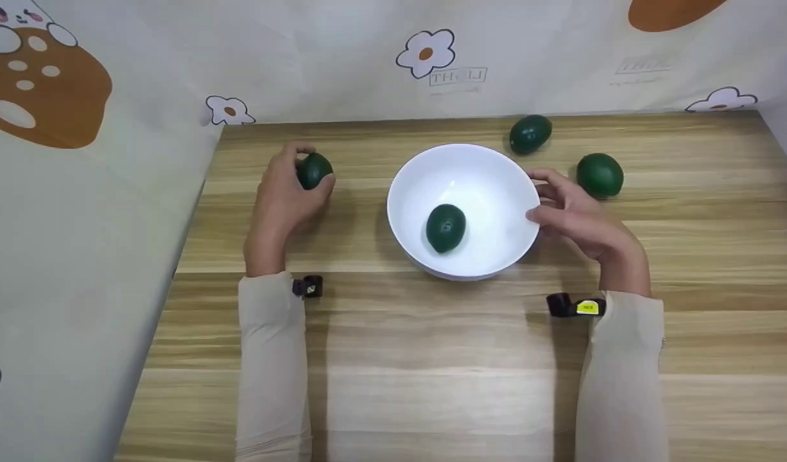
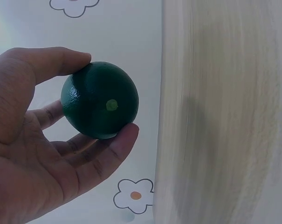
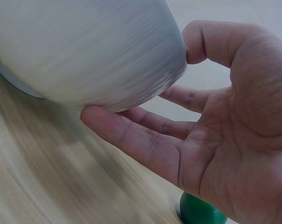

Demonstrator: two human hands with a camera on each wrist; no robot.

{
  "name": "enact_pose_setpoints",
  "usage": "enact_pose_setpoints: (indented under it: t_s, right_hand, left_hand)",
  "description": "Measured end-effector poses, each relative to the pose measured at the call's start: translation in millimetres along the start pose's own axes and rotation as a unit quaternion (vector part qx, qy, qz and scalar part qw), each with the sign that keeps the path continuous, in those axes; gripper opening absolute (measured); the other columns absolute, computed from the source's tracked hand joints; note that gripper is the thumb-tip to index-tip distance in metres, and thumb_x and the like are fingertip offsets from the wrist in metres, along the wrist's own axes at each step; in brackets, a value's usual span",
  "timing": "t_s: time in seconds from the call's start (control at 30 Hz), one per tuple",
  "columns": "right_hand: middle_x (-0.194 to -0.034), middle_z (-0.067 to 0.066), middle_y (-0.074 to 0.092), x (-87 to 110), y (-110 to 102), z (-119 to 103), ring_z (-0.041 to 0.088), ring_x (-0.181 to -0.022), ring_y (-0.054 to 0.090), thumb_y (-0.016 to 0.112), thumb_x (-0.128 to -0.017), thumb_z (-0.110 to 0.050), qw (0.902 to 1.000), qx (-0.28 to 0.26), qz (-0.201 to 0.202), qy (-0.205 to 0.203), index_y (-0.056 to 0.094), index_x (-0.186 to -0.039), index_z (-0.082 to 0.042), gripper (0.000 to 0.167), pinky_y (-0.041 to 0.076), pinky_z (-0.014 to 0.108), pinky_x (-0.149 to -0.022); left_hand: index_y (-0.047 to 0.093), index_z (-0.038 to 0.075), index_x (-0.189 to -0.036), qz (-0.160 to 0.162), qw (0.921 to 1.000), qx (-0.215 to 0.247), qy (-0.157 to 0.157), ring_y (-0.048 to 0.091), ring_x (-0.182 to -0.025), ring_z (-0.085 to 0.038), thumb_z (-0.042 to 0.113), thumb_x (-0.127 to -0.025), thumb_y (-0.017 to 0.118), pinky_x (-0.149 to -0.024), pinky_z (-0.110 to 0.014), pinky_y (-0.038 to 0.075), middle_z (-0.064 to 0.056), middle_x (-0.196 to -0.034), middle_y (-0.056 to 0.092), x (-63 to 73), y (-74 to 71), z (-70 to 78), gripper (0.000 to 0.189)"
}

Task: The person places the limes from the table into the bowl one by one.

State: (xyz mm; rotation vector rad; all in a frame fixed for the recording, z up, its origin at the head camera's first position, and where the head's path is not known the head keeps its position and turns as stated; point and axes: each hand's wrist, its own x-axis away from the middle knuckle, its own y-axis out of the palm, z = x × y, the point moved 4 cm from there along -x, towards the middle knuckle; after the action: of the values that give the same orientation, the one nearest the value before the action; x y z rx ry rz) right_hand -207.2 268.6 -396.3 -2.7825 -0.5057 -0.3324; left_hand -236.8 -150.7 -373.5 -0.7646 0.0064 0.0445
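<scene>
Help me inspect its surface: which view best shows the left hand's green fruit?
The left wrist view: the green fruit appears large, its pale spot visible. The head view shows it smaller, partly hidden by the left hand; the right wrist view doesn't.

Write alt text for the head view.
A person's left grip holds a green fruit, left of a white bowl whose right side the right grip holds. Another green fruit lies in the bowl; on the wood-grain table, a third fruit is behind the bowl to the right, a fourth fruit beside the right grip.
</scene>
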Motion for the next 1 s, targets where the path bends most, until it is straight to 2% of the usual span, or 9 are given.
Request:
enact_pose_setpoints:
  t_s: [0.4,0.77,1.0]
  right_hand:
    - [-0.16,0.02,0.045,0.8,0.2,0.2,0.034,-0.135,0.054,0.061,-0.1,-0.012,1.0,0.003,-0.001,0.004,0.034,-0.161,-0.014,0.067,0.061,0.026,-0.092]
    - [-0.162,0.018,0.044,0.2,-0.1,-0.7,0.035,-0.138,0.053,0.061,-0.1,-0.012,1.0,-0.002,-0.003,0.008,0.035,-0.162,-0.016,0.068,0.062,0.026,-0.092]
    - [-0.158,0.019,0.047,-0.2,0.5,0.5,0.026,-0.13,0.058,0.059,-0.1,-0.009,0.9999,-0.016,-0.001,0.003,0.035,-0.161,-0.014,0.066,0.062,0.027,-0.09]
  left_hand:
    - [0.047,0.013,-0.149,-0.007,0.9999,0.002,-0.009,0.055,-0.133,-0.034,0.033,-0.098,0.073,-0.112,-0.056,0.05,-0.019,-0.147,0.054,1.1,2.0,1.2,0.06]
    - [0.047,0.013,-0.149,-0.001,0.9998,0.011,-0.014,0.054,-0.134,-0.034,0.034,-0.098,0.073,-0.112,-0.056,0.052,-0.019,-0.148,0.053,3.4,-2.7,6.0,0.061]
    - [0.048,0.011,-0.146,0.006,0.9996,0.026,0.002,0.054,-0.132,-0.034,0.033,-0.098,0.074,-0.112,-0.056,0.051,-0.019,-0.144,0.054,4.0,-7.0,8.1,0.059]
